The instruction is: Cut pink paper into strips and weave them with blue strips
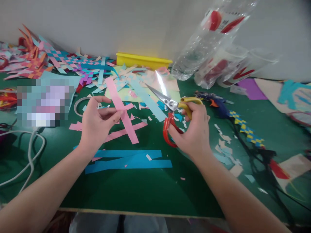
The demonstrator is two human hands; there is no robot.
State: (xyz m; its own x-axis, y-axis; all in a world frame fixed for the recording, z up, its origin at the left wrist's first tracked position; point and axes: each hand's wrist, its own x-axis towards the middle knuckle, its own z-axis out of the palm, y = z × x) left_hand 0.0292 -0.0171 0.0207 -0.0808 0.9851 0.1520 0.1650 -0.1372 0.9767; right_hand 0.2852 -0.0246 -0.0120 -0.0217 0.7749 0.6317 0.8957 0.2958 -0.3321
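Note:
Between the thumb and fingers of my left hand [98, 118] is a pink paper strip [128, 127], tilted over another pink piece that crosses it. My right hand [194, 129] grips a pair of scissors [171, 104] with one yellow and one red handle. The scissor blades stand apart and point up to the left, away from the pink strip. Below the left hand, blue paper strips [136, 160] lie on the green table [150, 191]. A light blue strip [148, 100] lies between the two hands. Behind the left fingers sits a roll of tape [79, 106], partly hidden.
Paper scraps and woven strips [70, 60] heap up at the back left. A yellow tray [143, 61] stands against the wall. Plastic bottles [201, 42] and cups [243, 68] are at the back right. A white cable [31, 152] loops at left; a dark cable [245, 145] runs at right.

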